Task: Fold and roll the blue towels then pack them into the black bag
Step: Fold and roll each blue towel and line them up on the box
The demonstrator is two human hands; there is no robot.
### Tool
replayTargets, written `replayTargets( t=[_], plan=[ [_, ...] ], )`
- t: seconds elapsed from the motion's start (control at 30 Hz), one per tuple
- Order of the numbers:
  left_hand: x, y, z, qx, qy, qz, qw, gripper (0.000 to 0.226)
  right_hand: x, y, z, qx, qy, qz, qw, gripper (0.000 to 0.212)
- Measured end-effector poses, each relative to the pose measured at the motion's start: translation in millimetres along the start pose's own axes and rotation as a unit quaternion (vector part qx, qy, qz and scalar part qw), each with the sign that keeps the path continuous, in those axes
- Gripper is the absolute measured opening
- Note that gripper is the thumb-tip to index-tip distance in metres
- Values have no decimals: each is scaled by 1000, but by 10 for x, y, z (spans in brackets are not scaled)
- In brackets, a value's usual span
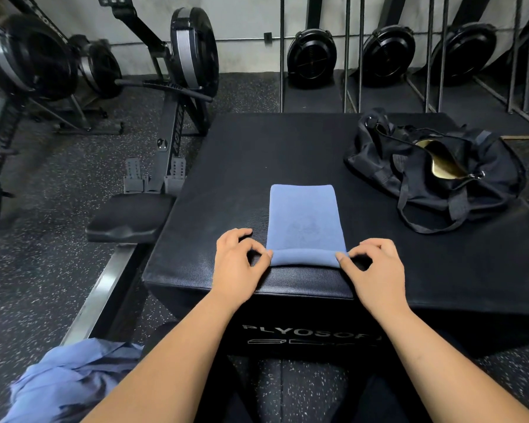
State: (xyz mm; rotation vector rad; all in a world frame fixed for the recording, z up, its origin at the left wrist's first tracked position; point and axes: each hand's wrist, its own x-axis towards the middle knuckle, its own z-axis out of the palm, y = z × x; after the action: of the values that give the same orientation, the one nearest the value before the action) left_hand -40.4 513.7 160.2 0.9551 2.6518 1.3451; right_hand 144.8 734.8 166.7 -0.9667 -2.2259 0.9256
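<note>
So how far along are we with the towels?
Done: one blue towel folded into a strip on the plyo box. In hand: left hand and right hand pinch its near end, starting the roll. Left: finish rolling, pack it into the open black bag, then the crumpled blue towels lower left.

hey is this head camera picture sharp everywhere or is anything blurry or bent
Head view: the folded towel is sharp; the loose towel heap at lower left is smeared; the wide lens tilts the rack bars at the right edge; light is even, with a dull sheen on the box top.
</note>
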Motion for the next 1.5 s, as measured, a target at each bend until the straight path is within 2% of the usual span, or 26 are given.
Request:
replayTargets(
  t=[0.1, 0.23, 0.33, 0.43, 0.5, 0.57, 0.63, 0.87, 1.0, 1.1, 1.23, 1.33, 1.4, 1.5],
  plan=[
    [-4, 36, -11, -16, 12, 12, 1000, 10, -3, -58, 4, 37, 13, -7, 999, 16],
    [-32, -25, -19, 1, -5, 62, 998, 6, -83, -48, 84, -58, 16, -90, 994, 5],
    [-38, -45, -25, 15, -16, 63, 998, 6, -107, -12, 80, -85, 15, -104, 991, 11],
    [-44, -53, -38, 36, -37, 81, 995, 25, -101, 38, 56, -86, -7, -122, 989, 17],
    [-35, -68, -34, 51, -46, 86, 994, 34, -70, 81, 5, -115, -36, -152, 981, 29],
    [-21, -83, -28, 50, -44, 79, 995, 33, 8, 134, -72, -150, -55, -194, 968, 36],
    [-10, -100, -17, 40, -40, 69, 996, 29, 106, 187, -128, -156, -64, -218, 961, 33],
    [9, -86, 11, 1, -29, 25, 999, 21, 273, 247, -116, -66, -106, -130, 984, 39],
    [14, -69, -21, -10, -48, 7, 999, 25, 300, 247, -130, -46, -130, -102, 985, 18],
    [31, -47, -3, -1, -44, -6, 999, 15, 317, 190, -87, -41, -110, -65, 991, 15],
    [63, 30, 46, 25, 11, -18, 999, 5, 299, 66, 45, -63, -50, -29, 996, 19],
    [75, 81, 56, 8, 29, 17, 999, 15, 252, -5, 71, -49, -4, -38, 998, 9],
    [109, 94, 65, 5, 12, 74, 997, 19, 254, -60, 66, -63, 13, -62, 996, 8],
    [164, 39, 75, 37, 8, 127, 991, 22, 318, -49, 51, -128, 15, -159, 979, 8]
  ],
)
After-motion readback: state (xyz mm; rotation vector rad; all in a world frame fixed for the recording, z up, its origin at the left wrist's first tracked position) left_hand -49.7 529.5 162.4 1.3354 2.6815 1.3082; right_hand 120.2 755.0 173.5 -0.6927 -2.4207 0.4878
